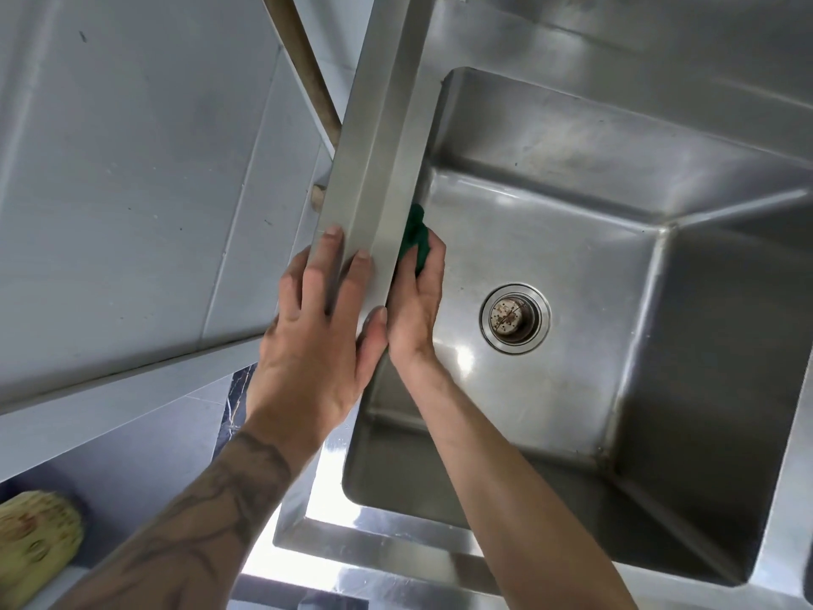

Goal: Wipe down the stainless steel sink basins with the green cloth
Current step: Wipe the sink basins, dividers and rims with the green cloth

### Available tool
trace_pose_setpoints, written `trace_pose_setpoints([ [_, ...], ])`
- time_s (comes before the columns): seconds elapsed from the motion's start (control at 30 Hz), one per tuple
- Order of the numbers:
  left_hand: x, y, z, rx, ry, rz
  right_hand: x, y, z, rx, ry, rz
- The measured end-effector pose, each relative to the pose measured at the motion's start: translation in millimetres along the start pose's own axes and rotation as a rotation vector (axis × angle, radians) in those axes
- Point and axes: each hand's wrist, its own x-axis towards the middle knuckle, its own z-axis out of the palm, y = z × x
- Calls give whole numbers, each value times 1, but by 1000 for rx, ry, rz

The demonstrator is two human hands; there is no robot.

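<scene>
Green cloth (415, 233) shows as a bunched wad low on the left inner wall of the basin (572, 138), just under the rim (374, 169). Its visible part runs far to near along that wall. The rest is hidden by the rim above and the hand below, so I cannot tell its full shape.

The right hand (413, 301) reaches into the basin and holds the cloth, one finger curled over it, pressing it to the wall. The left hand (316, 328) lies on the rim with its fingers straight and spread, gripping nothing. Its thumb touches the right hand at the rim's inner edge.

I count one cloth, two hands, one basin in full view and one round drain (514, 318) in its floor, right of the hands and apart from them.

A brown pole (308, 59) slants behind the rim at the far left. A yellow brush head (35, 543) sits at the near left, well apart from the sink. Grey tiles (132, 169) fill the left side. The rim blocks much of the view of the cloth.
</scene>
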Motion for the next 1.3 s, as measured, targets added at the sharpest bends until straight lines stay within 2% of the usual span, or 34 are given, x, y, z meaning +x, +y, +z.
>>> trace_pose_setpoints([
  [0.13, -1, -1, 1, -2, 5, 1, -27, 17, -7, 49, -69, -117],
  [0.33, -1, 0, 1, -7, 6, 0, 13, 19, 7, -200, 75, 138],
  [0.4, -1, -1, 0, -13, 8, -1, -5, 17, 4, -90, 59, 74],
  [0.5, 0, -1, 0, 4, 4, 3, -39, 24, -8, 89, -56, -78],
  [0.57, 0, -1, 0, 4, -8, 0, -44, 30, -11, 97, -86, -118],
  [0.63, 0, -1, 0, 8, -13, -7, -31, 32, -7, 19, -56, -55],
  [0.77, 0, 0, -2, -5, -21, -10, -4, 19, -1, -97, -3, 211],
  [0.97, -1, 1, -3, -14, -34, -29, -68, 9, -16, 185, -95, 29],
  [1.03, -1, 1, -3, -21, -31, -28, -65, 10, -12, 162, -77, 43],
  [1.2, -1, 0, -2, 14, -31, -22, -26, 18, -4, -60, -30, 221],
  [1.3, -1, 0, -3, -1, -30, -20, -45, 12, -11, -11, -67, 185],
])
